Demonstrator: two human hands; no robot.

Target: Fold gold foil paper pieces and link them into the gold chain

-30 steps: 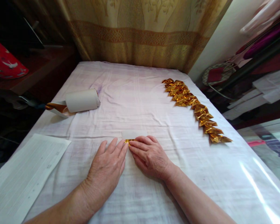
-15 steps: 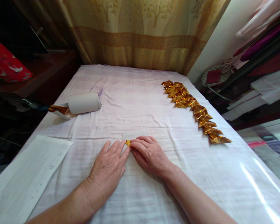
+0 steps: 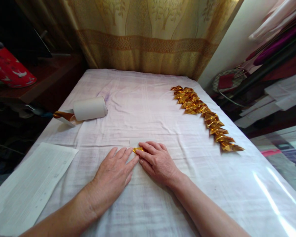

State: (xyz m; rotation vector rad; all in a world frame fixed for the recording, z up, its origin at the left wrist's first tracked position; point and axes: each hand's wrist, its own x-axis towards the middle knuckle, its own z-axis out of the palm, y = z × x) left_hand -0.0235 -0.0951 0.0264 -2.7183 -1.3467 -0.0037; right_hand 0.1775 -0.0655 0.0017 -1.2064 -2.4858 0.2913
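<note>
A small folded piece of gold foil paper lies on the sheet between my hands, partly hidden under fingers. My right hand presses down on it, the fingers bent over it and the thumb tucked close below. My left hand lies flat with its fingers stretched, their tips at the foil's left edge. Just beyond the fingers is a thin pale rectangle, partly covered by my right hand. Several folded gold foil pieces lie in an overlapping row to the right.
A white roll with a gold-lined loose end lies at the left. Nearer is a long pale printed sheet. A white cloth covers the surface, with a gold curtain behind. A red patterned container stands far left.
My right fingers have shifted slightly and spread a little, and more of the gold foil shows as a flat pointed shape. My left hand stays nearly in place.
</note>
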